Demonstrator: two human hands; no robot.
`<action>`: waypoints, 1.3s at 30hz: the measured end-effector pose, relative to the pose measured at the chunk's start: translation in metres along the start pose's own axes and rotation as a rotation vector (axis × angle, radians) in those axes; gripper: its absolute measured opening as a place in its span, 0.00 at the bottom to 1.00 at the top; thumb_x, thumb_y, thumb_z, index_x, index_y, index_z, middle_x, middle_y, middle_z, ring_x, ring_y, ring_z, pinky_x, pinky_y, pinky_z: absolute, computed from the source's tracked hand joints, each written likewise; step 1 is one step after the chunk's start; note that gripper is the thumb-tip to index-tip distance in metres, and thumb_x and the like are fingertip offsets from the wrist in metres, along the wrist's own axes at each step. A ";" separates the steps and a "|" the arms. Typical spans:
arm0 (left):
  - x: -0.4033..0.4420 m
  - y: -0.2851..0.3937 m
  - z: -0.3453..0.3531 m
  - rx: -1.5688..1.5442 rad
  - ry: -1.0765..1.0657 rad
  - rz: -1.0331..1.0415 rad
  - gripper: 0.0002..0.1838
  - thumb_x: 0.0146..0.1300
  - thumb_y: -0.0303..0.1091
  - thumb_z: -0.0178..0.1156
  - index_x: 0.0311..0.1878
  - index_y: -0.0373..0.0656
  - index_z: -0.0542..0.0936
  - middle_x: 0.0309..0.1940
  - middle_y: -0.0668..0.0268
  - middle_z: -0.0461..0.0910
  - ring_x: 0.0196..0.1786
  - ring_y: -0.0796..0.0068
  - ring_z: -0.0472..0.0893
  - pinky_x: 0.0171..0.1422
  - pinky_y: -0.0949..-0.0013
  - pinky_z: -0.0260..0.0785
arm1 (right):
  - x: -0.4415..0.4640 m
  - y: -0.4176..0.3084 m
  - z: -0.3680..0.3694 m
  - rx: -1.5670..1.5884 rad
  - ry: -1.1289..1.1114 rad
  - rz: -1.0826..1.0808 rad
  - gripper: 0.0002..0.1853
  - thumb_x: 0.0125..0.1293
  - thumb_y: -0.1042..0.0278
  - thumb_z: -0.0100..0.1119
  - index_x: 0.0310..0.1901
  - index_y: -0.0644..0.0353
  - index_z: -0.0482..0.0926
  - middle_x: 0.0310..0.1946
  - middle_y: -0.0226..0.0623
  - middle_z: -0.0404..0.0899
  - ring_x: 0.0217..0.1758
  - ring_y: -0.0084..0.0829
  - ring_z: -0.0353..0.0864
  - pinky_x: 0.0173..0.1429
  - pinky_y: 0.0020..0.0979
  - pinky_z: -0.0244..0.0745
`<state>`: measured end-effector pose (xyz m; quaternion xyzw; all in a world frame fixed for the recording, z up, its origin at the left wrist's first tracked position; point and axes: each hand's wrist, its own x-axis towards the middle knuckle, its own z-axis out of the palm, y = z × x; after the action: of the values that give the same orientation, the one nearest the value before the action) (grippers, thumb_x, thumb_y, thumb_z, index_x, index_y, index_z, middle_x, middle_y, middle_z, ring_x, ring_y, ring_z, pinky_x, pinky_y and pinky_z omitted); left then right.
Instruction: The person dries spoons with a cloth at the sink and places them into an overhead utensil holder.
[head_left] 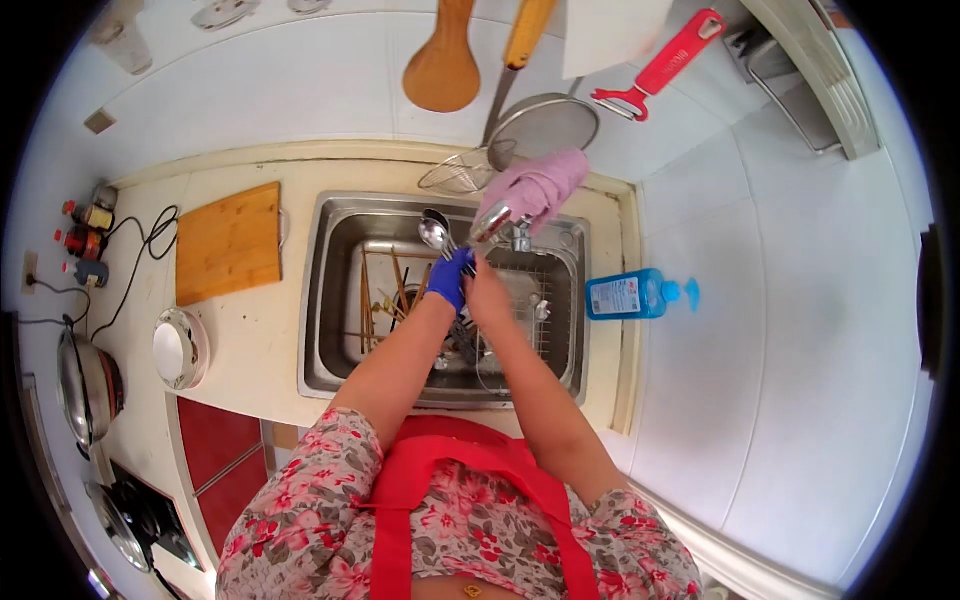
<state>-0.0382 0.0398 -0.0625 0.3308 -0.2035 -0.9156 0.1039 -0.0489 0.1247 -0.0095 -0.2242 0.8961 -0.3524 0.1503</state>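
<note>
My left hand (450, 279), in a blue glove, is closed around a few metal spoons (434, 232), their bowls pointing up and away from me. Close beside it, my bare right hand (487, 293) is at the handle end of the spoons, under the faucet (492, 222). Its fingers are blurred and partly hidden, so their grip cannot be made out. Both hands are over the steel sink (312, 300). Below them in the basin lie several chopsticks (365, 300) and a wire rack (553, 318).
A pink cloth (540, 188) drapes over the faucet. Right of the sink lies a blue soap bottle (625, 296). To the left are a wooden cutting board (230, 245) and stacked bowls (180, 348). A strainer (545, 130), wooden spatula (442, 70) and red peeler (660, 65) hang on the wall.
</note>
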 end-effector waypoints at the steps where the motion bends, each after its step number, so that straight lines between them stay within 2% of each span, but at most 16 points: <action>1: -0.002 0.008 0.005 0.078 0.066 -0.041 0.06 0.62 0.33 0.50 0.36 0.42 0.72 0.26 0.67 0.74 0.31 0.74 0.73 0.36 0.71 0.68 | -0.005 -0.005 -0.003 -0.034 0.040 -0.039 0.25 0.58 0.70 0.51 0.57 0.65 0.59 0.47 0.57 0.70 0.50 0.52 0.69 0.52 0.42 0.64; 2: -0.006 0.016 0.009 0.157 0.131 -0.079 0.09 0.63 0.37 0.49 0.35 0.41 0.71 0.24 0.68 0.72 0.27 0.74 0.72 0.32 0.70 0.68 | -0.015 -0.009 -0.008 0.133 0.089 -0.030 0.17 0.59 0.70 0.50 0.50 0.66 0.68 0.44 0.55 0.72 0.50 0.51 0.69 0.50 0.41 0.65; 3: -0.006 0.018 0.007 0.162 0.126 -0.090 0.09 0.63 0.37 0.49 0.35 0.41 0.71 0.24 0.68 0.72 0.27 0.74 0.72 0.32 0.70 0.68 | -0.021 0.000 -0.008 0.130 0.096 -0.019 0.17 0.59 0.70 0.50 0.50 0.66 0.68 0.44 0.55 0.72 0.50 0.51 0.69 0.50 0.41 0.65; 5: -0.005 0.021 0.004 0.042 0.101 -0.163 0.16 0.65 0.46 0.45 0.35 0.42 0.72 0.19 0.68 0.69 0.21 0.75 0.67 0.23 0.71 0.60 | -0.027 0.034 -0.006 0.243 0.107 0.282 0.11 0.59 0.69 0.49 0.40 0.66 0.75 0.41 0.51 0.75 0.46 0.50 0.72 0.48 0.41 0.67; 7: -0.017 0.028 0.017 0.092 0.170 -0.193 0.18 0.65 0.47 0.44 0.33 0.41 0.71 0.16 0.69 0.65 0.18 0.76 0.64 0.21 0.73 0.57 | -0.044 0.087 -0.009 0.092 0.287 0.281 0.09 0.58 0.70 0.49 0.34 0.64 0.78 0.36 0.47 0.77 0.40 0.49 0.75 0.45 0.41 0.69; 10: -0.023 0.031 0.013 -0.031 0.086 -0.260 0.16 0.66 0.43 0.45 0.35 0.39 0.72 0.18 0.69 0.67 0.18 0.75 0.65 0.22 0.74 0.58 | -0.058 0.159 -0.004 -0.330 0.335 0.214 0.09 0.56 0.72 0.49 0.35 0.63 0.78 0.36 0.46 0.77 0.38 0.48 0.77 0.44 0.41 0.71; 12: -0.018 0.025 0.003 -0.027 0.076 -0.242 0.13 0.65 0.40 0.46 0.35 0.39 0.72 0.18 0.68 0.68 0.19 0.74 0.67 0.23 0.73 0.61 | -0.059 0.172 -0.004 -0.421 0.088 0.639 0.08 0.55 0.73 0.49 0.36 0.63 0.76 0.37 0.47 0.77 0.41 0.47 0.77 0.44 0.40 0.73; 16: -0.015 0.021 -0.008 0.074 0.032 -0.174 0.07 0.63 0.32 0.49 0.36 0.38 0.72 0.22 0.65 0.72 0.23 0.72 0.72 0.29 0.72 0.69 | -0.063 0.180 -0.003 -0.417 -0.068 0.577 0.09 0.55 0.72 0.50 0.38 0.64 0.74 0.37 0.48 0.77 0.43 0.47 0.77 0.43 0.41 0.74; 19: -0.018 0.024 -0.016 0.164 0.020 -0.154 0.05 0.61 0.29 0.51 0.35 0.38 0.73 0.25 0.64 0.74 0.25 0.71 0.74 0.30 0.71 0.71 | -0.064 0.176 0.001 -0.453 0.037 0.635 0.09 0.55 0.71 0.51 0.37 0.64 0.74 0.37 0.50 0.77 0.42 0.46 0.78 0.43 0.40 0.74; 21: -0.022 0.026 -0.020 0.207 0.044 -0.156 0.05 0.60 0.29 0.52 0.36 0.38 0.73 0.26 0.63 0.74 0.25 0.72 0.74 0.29 0.71 0.70 | -0.071 0.176 -0.002 -0.374 0.104 0.610 0.08 0.53 0.70 0.52 0.29 0.66 0.74 0.32 0.52 0.77 0.41 0.49 0.77 0.45 0.42 0.72; 25: -0.029 0.029 -0.026 0.253 0.079 -0.151 0.06 0.60 0.29 0.53 0.39 0.38 0.73 0.29 0.64 0.76 0.26 0.73 0.75 0.29 0.72 0.71 | -0.078 0.196 0.001 -0.453 -0.027 0.586 0.07 0.53 0.70 0.51 0.27 0.66 0.74 0.29 0.52 0.77 0.39 0.49 0.77 0.44 0.42 0.72; 28: -0.032 0.033 -0.019 0.253 0.035 -0.147 0.06 0.60 0.29 0.53 0.40 0.38 0.73 0.33 0.61 0.77 0.29 0.71 0.77 0.31 0.73 0.72 | -0.069 0.183 -0.007 -0.493 0.057 0.436 0.06 0.54 0.70 0.51 0.29 0.62 0.74 0.30 0.48 0.77 0.36 0.46 0.77 0.38 0.42 0.72; 33: -0.035 0.027 -0.010 0.271 -0.041 -0.136 0.07 0.60 0.29 0.53 0.40 0.39 0.71 0.33 0.60 0.78 0.32 0.70 0.78 0.33 0.72 0.72 | -0.052 0.078 -0.056 -0.226 0.003 0.063 0.08 0.53 0.67 0.53 0.32 0.62 0.74 0.27 0.47 0.76 0.33 0.44 0.77 0.36 0.39 0.71; 35: -0.041 0.023 -0.012 0.295 -0.041 -0.135 0.07 0.60 0.28 0.53 0.40 0.39 0.71 0.34 0.60 0.78 0.33 0.69 0.78 0.34 0.72 0.73 | -0.039 0.051 -0.051 0.070 -0.054 0.061 0.08 0.53 0.68 0.57 0.32 0.63 0.75 0.26 0.42 0.77 0.29 0.36 0.77 0.34 0.33 0.70; 37: -0.044 0.021 -0.018 0.319 -0.104 -0.157 0.06 0.59 0.28 0.53 0.40 0.39 0.72 0.33 0.61 0.78 0.33 0.70 0.78 0.37 0.71 0.72 | -0.020 0.041 -0.024 0.627 -0.148 0.156 0.08 0.52 0.69 0.61 0.31 0.63 0.76 0.26 0.34 0.78 0.27 0.24 0.75 0.34 0.26 0.68; 39: -0.040 0.017 -0.031 0.649 -0.068 -0.075 0.08 0.58 0.32 0.55 0.40 0.41 0.74 0.31 0.63 0.77 0.31 0.72 0.78 0.34 0.70 0.72 | -0.007 0.021 -0.011 0.659 -0.156 0.211 0.07 0.52 0.70 0.61 0.31 0.63 0.76 0.25 0.30 0.77 0.27 0.20 0.72 0.33 0.23 0.67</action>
<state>0.0136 0.0278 -0.0542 0.3229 -0.4759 -0.8167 -0.0476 -0.0535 0.1485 -0.0158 -0.0962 0.7382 -0.5869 0.3183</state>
